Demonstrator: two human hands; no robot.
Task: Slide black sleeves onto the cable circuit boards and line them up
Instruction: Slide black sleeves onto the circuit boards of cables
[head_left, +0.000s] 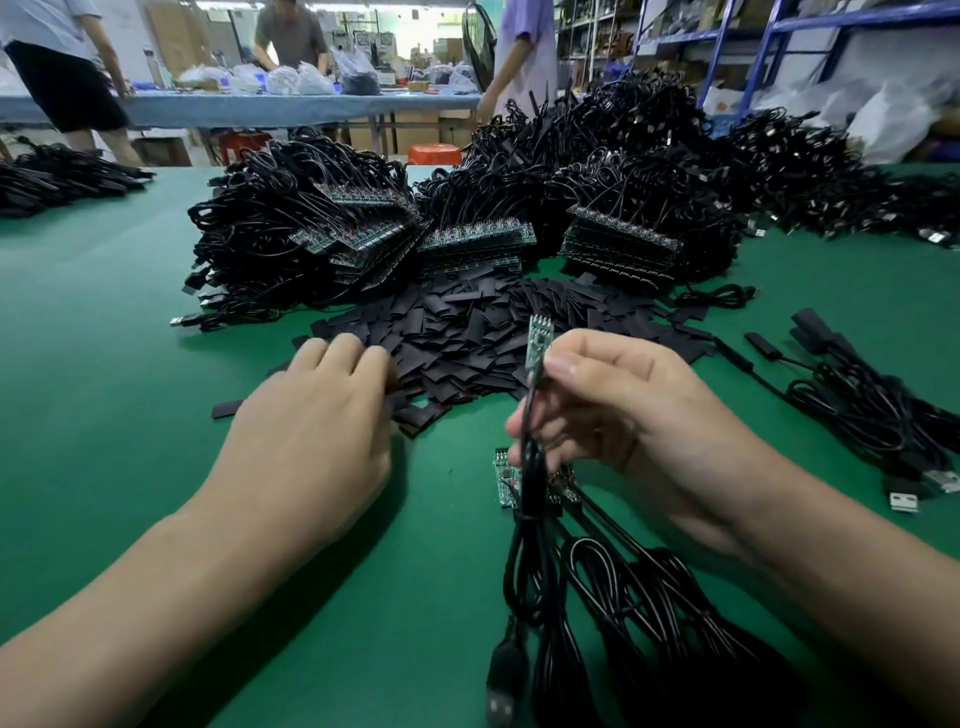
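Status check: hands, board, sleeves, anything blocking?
Right hand pinching bare circuit board upright, cable hanging. Left hand on sleeve pile, grip hidden. Nothing between them.

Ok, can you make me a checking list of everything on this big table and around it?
Surface: green table, its back part buried under heaps.
Job's things: pile of black sleeves mid-table; circuit board held upright, no sleeve on it; more bare boards lying below the right hand.
Clutter: stray sleeve apart from the pile, at left.
Grippers: left hand rests on the sleeve pile; right hand pinches the circuit board's base.
Cables: cable bundles heaped behind the sleeves; sleeved cables at right; loose cables nearest.
Surroundings: people at a far table, blue shelving, red stool.
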